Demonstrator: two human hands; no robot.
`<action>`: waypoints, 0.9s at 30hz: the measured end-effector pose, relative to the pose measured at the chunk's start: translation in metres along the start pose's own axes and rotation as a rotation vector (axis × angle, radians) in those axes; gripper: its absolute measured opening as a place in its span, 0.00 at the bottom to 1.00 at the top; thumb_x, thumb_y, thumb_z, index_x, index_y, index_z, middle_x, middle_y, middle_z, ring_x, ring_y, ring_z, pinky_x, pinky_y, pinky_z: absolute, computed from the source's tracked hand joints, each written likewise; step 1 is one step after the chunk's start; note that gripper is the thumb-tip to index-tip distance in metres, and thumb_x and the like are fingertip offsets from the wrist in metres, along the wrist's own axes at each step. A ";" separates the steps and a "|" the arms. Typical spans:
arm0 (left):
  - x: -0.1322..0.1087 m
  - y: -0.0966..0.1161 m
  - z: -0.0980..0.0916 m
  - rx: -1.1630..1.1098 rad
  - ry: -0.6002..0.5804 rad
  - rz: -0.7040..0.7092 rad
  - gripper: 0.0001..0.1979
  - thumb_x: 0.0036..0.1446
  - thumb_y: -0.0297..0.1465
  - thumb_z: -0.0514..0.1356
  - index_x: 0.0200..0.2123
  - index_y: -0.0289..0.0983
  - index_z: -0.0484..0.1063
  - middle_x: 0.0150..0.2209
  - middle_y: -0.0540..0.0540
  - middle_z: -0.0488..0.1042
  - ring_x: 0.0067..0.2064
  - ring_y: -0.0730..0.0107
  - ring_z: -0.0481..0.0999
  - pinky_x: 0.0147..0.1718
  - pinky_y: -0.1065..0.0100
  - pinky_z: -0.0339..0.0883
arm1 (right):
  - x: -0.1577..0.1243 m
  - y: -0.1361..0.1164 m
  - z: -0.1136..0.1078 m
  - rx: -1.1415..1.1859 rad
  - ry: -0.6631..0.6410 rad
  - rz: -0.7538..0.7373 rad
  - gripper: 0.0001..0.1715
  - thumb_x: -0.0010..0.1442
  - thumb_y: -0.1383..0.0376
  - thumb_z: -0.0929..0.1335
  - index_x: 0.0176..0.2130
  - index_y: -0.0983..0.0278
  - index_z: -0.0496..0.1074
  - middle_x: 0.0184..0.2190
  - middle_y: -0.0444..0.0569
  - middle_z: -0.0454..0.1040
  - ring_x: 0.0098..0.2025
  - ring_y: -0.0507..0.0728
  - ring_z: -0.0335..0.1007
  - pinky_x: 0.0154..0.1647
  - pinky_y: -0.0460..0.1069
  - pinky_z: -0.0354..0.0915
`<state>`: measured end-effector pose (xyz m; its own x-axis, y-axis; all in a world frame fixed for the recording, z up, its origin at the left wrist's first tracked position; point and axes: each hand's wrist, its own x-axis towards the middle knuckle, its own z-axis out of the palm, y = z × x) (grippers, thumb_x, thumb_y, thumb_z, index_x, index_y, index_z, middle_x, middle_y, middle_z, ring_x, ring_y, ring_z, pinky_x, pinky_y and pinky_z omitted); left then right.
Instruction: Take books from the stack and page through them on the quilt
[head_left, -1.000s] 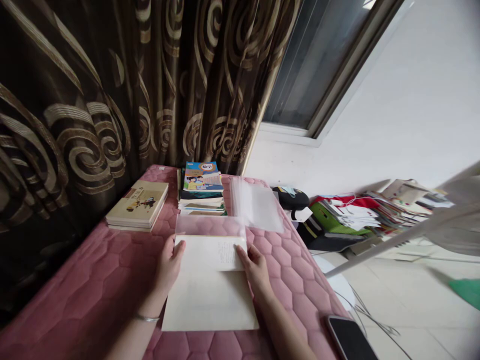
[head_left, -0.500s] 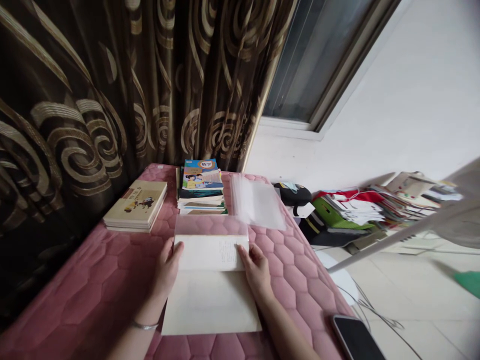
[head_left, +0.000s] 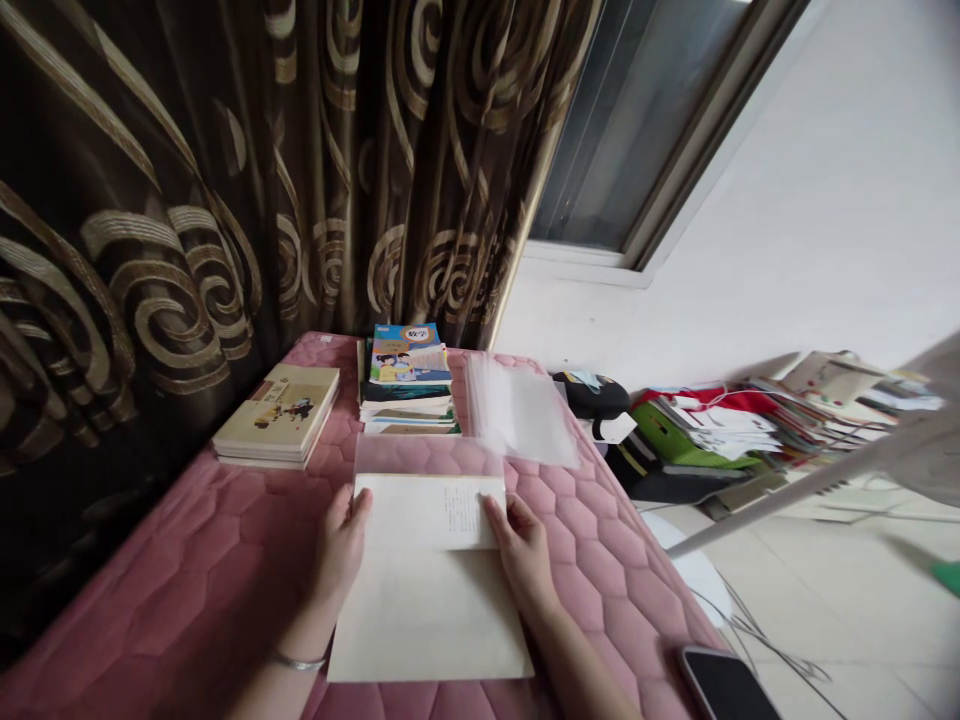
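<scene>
An opened cream book lies in front of me on the pink quilted mattress. Its far, white page or flap bears a small block of print at the right. A clear plastic book cover reaches past the book's far edge. My left hand pinches the left edge of the white part, thumb on top. On the opposite edge, my right hand grips in the same way, thumb on top and fingers curled. How far the plastic wraps around the book is hard to see.
Beyond the book stand a stack of textbooks and, to the left, a stack of beige books. Loose clear plastic covers lie to the right. A phone is at the near right edge. Bags and papers fill the floor by the wall.
The view has shifted slightly, so everything appears a little lower and farther right. Both hands keep the same grip on the book.
</scene>
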<state>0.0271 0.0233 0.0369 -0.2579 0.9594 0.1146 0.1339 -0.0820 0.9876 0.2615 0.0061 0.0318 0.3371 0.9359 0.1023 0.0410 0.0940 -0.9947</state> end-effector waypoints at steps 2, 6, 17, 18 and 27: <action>0.001 -0.001 0.000 -0.005 -0.028 -0.007 0.21 0.52 0.51 0.57 0.28 0.39 0.66 0.25 0.52 0.68 0.30 0.68 0.67 0.30 0.70 0.61 | 0.000 0.002 -0.001 -0.019 -0.002 -0.014 0.24 0.50 0.46 0.72 0.25 0.64 0.69 0.23 0.44 0.68 0.27 0.53 0.60 0.27 0.46 0.58; 0.002 -0.005 0.001 -0.006 -0.063 -0.009 0.20 0.54 0.51 0.55 0.28 0.39 0.65 0.25 0.53 0.66 0.28 0.71 0.65 0.29 0.70 0.60 | 0.000 0.004 -0.001 -0.032 -0.018 -0.007 0.24 0.52 0.46 0.70 0.27 0.64 0.69 0.24 0.44 0.67 0.27 0.52 0.58 0.26 0.46 0.56; -0.001 0.005 0.001 0.047 -0.011 -0.001 0.17 0.54 0.47 0.56 0.29 0.39 0.66 0.26 0.52 0.68 0.31 0.68 0.67 0.31 0.70 0.60 | 0.003 0.006 0.001 -0.060 0.028 -0.036 0.26 0.51 0.43 0.69 0.25 0.63 0.66 0.22 0.42 0.63 0.26 0.51 0.55 0.24 0.46 0.54; -0.002 0.005 0.000 0.046 -0.014 -0.003 0.16 0.54 0.47 0.57 0.30 0.39 0.66 0.27 0.52 0.69 0.32 0.68 0.68 0.32 0.70 0.61 | 0.002 0.005 0.002 -0.066 0.034 -0.042 0.27 0.51 0.43 0.69 0.24 0.63 0.66 0.21 0.42 0.63 0.25 0.51 0.55 0.24 0.46 0.54; 0.000 -0.001 0.002 0.050 -0.022 0.015 0.19 0.54 0.49 0.55 0.25 0.40 0.61 0.22 0.55 0.62 0.26 0.73 0.61 0.26 0.72 0.57 | -0.002 0.003 -0.002 -0.044 0.002 -0.055 0.29 0.50 0.41 0.69 0.32 0.65 0.73 0.24 0.47 0.71 0.29 0.56 0.64 0.27 0.48 0.61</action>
<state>0.0293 0.0236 0.0357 -0.2341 0.9640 0.1264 0.1854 -0.0833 0.9791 0.2629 0.0036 0.0281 0.3348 0.9292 0.1568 0.1004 0.1303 -0.9864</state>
